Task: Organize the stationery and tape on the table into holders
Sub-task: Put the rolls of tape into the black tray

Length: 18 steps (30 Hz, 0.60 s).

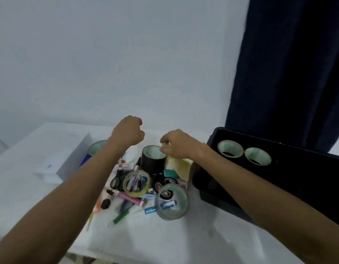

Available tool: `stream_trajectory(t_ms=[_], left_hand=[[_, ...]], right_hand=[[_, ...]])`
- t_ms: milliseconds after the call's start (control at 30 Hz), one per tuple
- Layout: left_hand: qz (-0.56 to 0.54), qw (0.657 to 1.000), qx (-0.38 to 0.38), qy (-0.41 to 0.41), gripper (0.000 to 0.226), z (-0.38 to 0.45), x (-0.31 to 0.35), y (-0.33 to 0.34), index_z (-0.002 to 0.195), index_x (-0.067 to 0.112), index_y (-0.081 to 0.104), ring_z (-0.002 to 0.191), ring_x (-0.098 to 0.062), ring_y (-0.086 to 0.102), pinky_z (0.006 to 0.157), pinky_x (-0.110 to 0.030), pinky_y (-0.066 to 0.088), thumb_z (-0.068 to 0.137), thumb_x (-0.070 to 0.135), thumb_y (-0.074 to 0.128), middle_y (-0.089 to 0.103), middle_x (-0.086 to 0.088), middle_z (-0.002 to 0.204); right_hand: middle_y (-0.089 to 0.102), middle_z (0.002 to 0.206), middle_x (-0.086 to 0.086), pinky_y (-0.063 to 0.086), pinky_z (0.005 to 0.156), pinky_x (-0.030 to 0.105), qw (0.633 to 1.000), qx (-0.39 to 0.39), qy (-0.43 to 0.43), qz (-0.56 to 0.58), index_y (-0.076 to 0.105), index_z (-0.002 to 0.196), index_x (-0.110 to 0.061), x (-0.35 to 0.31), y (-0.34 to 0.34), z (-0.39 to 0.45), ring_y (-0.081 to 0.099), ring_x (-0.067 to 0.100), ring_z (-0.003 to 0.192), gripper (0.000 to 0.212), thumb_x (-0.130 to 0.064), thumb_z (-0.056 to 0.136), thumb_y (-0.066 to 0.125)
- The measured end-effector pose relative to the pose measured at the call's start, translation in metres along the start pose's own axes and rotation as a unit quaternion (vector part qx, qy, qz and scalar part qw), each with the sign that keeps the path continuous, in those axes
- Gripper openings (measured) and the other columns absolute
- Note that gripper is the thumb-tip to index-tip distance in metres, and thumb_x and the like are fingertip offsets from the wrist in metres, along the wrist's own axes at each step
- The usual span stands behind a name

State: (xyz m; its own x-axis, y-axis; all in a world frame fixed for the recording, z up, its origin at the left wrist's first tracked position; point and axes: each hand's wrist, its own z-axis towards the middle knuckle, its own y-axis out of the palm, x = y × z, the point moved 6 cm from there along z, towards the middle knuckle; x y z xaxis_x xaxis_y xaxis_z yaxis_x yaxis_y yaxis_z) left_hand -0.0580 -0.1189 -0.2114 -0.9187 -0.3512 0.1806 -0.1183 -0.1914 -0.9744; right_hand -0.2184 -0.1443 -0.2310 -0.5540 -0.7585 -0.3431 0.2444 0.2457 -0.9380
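A: Where is the right hand (176, 144) sitting?

B: Pinching a small pale roll (165, 144), black tray (279, 180) lying just to its right with two rolls inside.

A: The left hand (129, 131)?

B: Hovering curled, apparently holding nothing, farther from that tray.

A: Underneath?

B: White table (31, 197), plain wall behind.

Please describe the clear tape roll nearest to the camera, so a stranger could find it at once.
Start at the black tray on the right, then look left to the stationery pile. The clear tape roll lies at the pile's near edge. Unlike the yellowish roll beside it, it looks greyish and transparent, with a blue pen poking under it.
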Motion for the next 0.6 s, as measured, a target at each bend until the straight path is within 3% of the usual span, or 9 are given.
stream_trajectory(t_ms=[67, 133, 200, 233, 300, 400, 533, 600], left_hand=[[0.003, 0.998, -0.035, -0.053, 0.051, -0.008, -0.048, 0.008, 0.137, 0.009, 0.047, 0.128, -0.029, 0.044, 0.100, -0.036, 0.040, 0.086, 0.016, 0.055, 0.047, -0.014, 0.140], [0.018, 0.994, -0.072, -0.084, 0.050, -0.017, -0.088, 0.020, 0.135, 0.006, 0.046, 0.127, -0.030, 0.045, 0.099, -0.036, 0.040, 0.087, 0.017, 0.054, 0.048, -0.015, 0.139], [0.042, 0.989, -0.105, -0.091, 0.040, -0.026, -0.111, 0.032, 0.125, 0.005, 0.053, 0.120, -0.031, 0.049, 0.094, -0.034, 0.041, 0.087, 0.018, 0.050, 0.052, -0.015, 0.133], [0.045, 0.988, -0.112, -0.099, 0.038, -0.031, -0.121, 0.037, 0.124, 0.005, 0.054, 0.119, -0.031, 0.051, 0.094, -0.034, 0.042, 0.088, 0.017, 0.051, 0.053, -0.016, 0.132], [0.028, 0.985, -0.118, -0.126, 0.043, -0.038, -0.135, 0.047, 0.133, 0.003, 0.049, 0.123, -0.032, 0.049, 0.099, -0.034, 0.040, 0.092, 0.017, 0.051, 0.051, -0.018, 0.136], [0.020, 0.988, -0.101, -0.114, 0.044, -0.043, -0.148, 0.057, 0.138, 0.009, 0.047, 0.125, -0.032, 0.048, 0.103, -0.036, 0.037, 0.096, 0.021, 0.049, 0.051, -0.015, 0.139], [-0.008, 0.991, -0.065, -0.113, 0.030, -0.041, -0.154, 0.057, 0.120, 0.009, 0.061, 0.106, -0.031, 0.060, 0.086, -0.033, 0.045, 0.092, 0.014, 0.054, 0.066, -0.014, 0.118], [-0.029, 0.993, -0.023, -0.112, 0.033, -0.037, -0.141, 0.039, 0.122, 0.008, 0.061, 0.109, -0.030, 0.059, 0.089, -0.032, 0.045, 0.090, 0.008, 0.054, 0.064, -0.014, 0.120]], right_hand=[[0.063, 0.121, 0.008, 0.048, 0.086, 0.031, 0.999, -0.035, 0.002, -0.001, 0.061, 0.123, -0.007, -0.015, 0.018, 0.015, 0.059, 0.024, 0.106, 0.042, -0.033, 0.090, 0.057], [0.064, 0.095, 0.008, 0.047, 0.068, 0.032, 0.998, -0.062, 0.013, -0.017, 0.064, 0.101, -0.006, -0.023, 0.033, 0.026, 0.059, 0.025, 0.085, 0.033, -0.036, 0.089, 0.058], [0.045, 0.067, 0.003, 0.033, 0.052, 0.028, 0.995, -0.083, 0.028, -0.036, 0.047, 0.070, -0.011, -0.025, 0.041, 0.029, 0.043, 0.018, 0.060, 0.035, -0.038, 0.089, 0.059], [0.041, 0.065, 0.002, 0.031, 0.053, 0.027, 0.994, -0.098, 0.033, -0.047, 0.042, 0.066, -0.013, -0.028, 0.046, 0.030, 0.038, 0.016, 0.057, 0.039, -0.039, 0.089, 0.060], [0.046, 0.068, 0.004, 0.037, 0.072, 0.033, 0.989, -0.119, 0.038, -0.074, 0.045, 0.068, -0.010, -0.031, 0.051, 0.030, 0.043, 0.017, 0.064, 0.037, -0.036, 0.089, 0.061], [0.040, 0.064, 0.000, 0.041, 0.091, 0.037, 0.985, -0.129, 0.034, -0.112, 0.035, 0.061, -0.014, -0.035, 0.058, 0.030, 0.044, 0.017, 0.063, 0.041, -0.025, 0.088, 0.064], [0.040, 0.064, -0.002, 0.039, 0.072, 0.032, 0.993, -0.089, 0.036, -0.073, 0.044, 0.071, -0.010, -0.034, 0.057, 0.032, 0.047, 0.023, 0.074, 0.031, -0.024, 0.089, 0.064], [0.046, 0.068, 0.001, 0.037, 0.060, 0.029, 0.997, -0.057, 0.044, -0.016, 0.049, 0.078, -0.011, -0.030, 0.044, 0.030, 0.050, 0.023, 0.073, 0.023, -0.024, 0.089, 0.065]])
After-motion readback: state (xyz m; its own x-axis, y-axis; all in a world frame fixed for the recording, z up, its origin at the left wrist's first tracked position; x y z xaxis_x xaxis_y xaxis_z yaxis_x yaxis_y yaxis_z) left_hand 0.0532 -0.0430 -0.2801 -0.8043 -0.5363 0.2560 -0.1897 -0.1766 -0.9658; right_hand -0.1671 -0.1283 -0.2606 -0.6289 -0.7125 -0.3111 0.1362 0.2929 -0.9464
